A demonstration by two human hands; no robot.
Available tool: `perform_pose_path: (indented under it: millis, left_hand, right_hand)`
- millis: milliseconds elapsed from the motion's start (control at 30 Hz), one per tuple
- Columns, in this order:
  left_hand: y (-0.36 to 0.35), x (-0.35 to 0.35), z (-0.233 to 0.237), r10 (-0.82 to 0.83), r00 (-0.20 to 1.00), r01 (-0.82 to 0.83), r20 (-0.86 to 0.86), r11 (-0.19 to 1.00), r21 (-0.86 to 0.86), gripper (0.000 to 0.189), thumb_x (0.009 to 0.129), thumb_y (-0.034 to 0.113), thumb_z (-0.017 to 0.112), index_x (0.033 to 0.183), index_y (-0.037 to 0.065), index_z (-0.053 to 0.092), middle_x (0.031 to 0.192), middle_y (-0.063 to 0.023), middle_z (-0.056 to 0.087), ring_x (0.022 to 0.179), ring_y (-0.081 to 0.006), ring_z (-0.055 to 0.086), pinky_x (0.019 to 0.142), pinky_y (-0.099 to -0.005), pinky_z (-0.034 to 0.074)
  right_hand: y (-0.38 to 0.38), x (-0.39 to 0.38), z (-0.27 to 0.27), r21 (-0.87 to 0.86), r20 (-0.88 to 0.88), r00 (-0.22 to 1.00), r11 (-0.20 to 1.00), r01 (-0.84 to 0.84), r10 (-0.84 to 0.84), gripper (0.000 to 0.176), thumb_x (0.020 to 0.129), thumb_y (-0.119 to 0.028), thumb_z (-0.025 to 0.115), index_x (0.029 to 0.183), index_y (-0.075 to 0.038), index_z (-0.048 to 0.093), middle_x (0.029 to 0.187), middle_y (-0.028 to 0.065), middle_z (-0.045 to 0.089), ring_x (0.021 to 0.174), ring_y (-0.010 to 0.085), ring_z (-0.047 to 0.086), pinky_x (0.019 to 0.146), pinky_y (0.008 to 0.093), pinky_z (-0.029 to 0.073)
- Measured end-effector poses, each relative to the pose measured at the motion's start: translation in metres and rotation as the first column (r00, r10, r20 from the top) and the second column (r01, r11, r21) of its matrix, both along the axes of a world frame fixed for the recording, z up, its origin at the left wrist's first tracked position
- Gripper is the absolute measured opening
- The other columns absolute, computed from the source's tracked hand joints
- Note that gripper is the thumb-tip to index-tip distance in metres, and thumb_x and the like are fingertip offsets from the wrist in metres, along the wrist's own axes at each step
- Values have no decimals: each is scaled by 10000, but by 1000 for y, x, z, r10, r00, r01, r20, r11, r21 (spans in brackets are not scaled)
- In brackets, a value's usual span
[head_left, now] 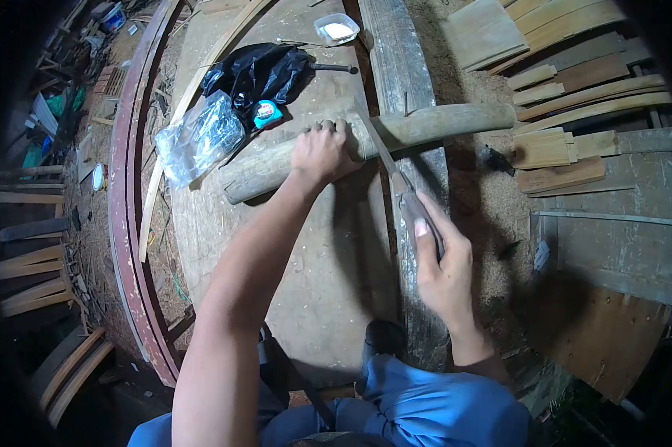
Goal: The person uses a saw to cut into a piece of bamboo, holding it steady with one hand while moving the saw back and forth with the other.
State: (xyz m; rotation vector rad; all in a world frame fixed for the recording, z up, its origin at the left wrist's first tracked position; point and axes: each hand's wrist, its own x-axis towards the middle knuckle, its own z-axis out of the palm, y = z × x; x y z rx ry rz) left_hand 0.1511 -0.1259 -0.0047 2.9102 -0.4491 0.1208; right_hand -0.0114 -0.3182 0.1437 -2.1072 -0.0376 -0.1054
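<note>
A curved, debarked log lies across the plank bench, its left end resting on the board. My left hand is wrapped over the log near its middle and presses on it. In my right hand is the dark handle of a handsaw, fingers closed around it. The blade runs forward and to the left, across the log just right of my left hand. Between blade and wood, the line of contact is hidden by the blade.
Beyond my left hand lie a blue tape measure, a clear plastic bag and a black bag. A plastic tub stands farther back. Cut boards are stacked at right; a long curved reddish beam runs along the left.
</note>
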Motion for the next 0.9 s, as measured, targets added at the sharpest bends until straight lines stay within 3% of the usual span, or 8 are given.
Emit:
perform_pose_path:
  millis: [133, 300, 400, 467, 500, 567, 767, 900]
  left_hand:
    - [-2, 2, 12, 33, 990, -38, -140, 999, -34, 830, 682, 649, 842, 1201, 42, 616, 1129, -214, 710, 1003, -382, 735, 838, -468, 606]
    - [1, 0, 4, 10, 997, -10, -76, 1000, -6, 837, 683, 666, 835, 1206, 53, 610, 1118, -211, 712, 995, -381, 736, 836, -474, 605]
    - [1, 4, 3, 1, 998, -2, -64, 1000, -15, 842, 687, 684, 826, 1199, 51, 607, 1106, -218, 714, 993, -383, 736, 838, -474, 604]
    - [4, 0, 1, 6, 998, -7, -68, 1000, -15, 846, 689, 694, 820, 1192, 49, 607, 1095, -220, 716, 990, -384, 736, 840, -474, 604]
    - [4, 0, 1, 11, 998, -13, -66, 999, -34, 842, 693, 695, 817, 1191, 49, 608, 1081, -218, 721, 985, -384, 738, 835, -476, 604]
    - [3, 4, 10, 14, 995, -20, -94, 998, -57, 826, 703, 694, 812, 1183, 52, 612, 1037, -210, 733, 961, -382, 742, 814, -480, 605]
    - [3, 3, -1, -41, 999, 41, -6, 999, -22, 866, 702, 671, 821, 1256, 41, 607, 1070, -204, 728, 983, -375, 738, 805, -482, 602]
    - [2, -4, -4, -31, 997, 34, 71, 999, -32, 913, 697, 654, 832, 1326, 37, 590, 1117, -214, 719, 1023, -381, 729, 824, -478, 600]
  right_hand:
    - [5, 35, -32, 7, 20, 1000, 1000, 21, -21, 384, 1037, -142, 562, 1351, 72, 613, 1245, 309, 684, 1199, 397, 678, 1012, 400, 516]
    - [16, 57, -30, -2, -35, 999, 1000, 14, -14, 379, 1024, -129, 573, 1347, 65, 617, 1196, 323, 688, 1104, 430, 707, 961, 404, 544]
    - [7, 14, 0, 21, 10, 1000, 999, -30, 30, 395, 1033, -121, 560, 1373, 78, 589, 1183, 312, 701, 1137, 373, 717, 973, 387, 537]
    - [-1, 7, -5, 32, -41, 999, 999, 5, -3, 378, 1055, -97, 543, 1386, 79, 588, 1240, 236, 720, 1141, 201, 678, 1002, 333, 505]
    - [1, 11, -2, 31, -41, 999, 1000, 6, -4, 378, 1055, -97, 543, 1386, 79, 588, 1240, 236, 720, 1141, 201, 678, 1002, 333, 505]
    - [10, 28, 8, 16, -47, 999, 1000, -6, 7, 387, 1027, -110, 564, 1358, 87, 598, 1192, 310, 701, 1135, 353, 719, 974, 381, 532]
    - [-5, 27, -30, 31, 84, 996, 999, 5, -8, 385, 1027, -109, 561, 1359, 81, 603, 1202, 307, 700, 1157, 360, 712, 972, 388, 534]
    - [7, 4, -16, 54, 12, 1000, 998, 28, -28, 379, 1024, -96, 556, 1360, 73, 603, 1187, 309, 702, 1137, 363, 720, 932, 391, 553]
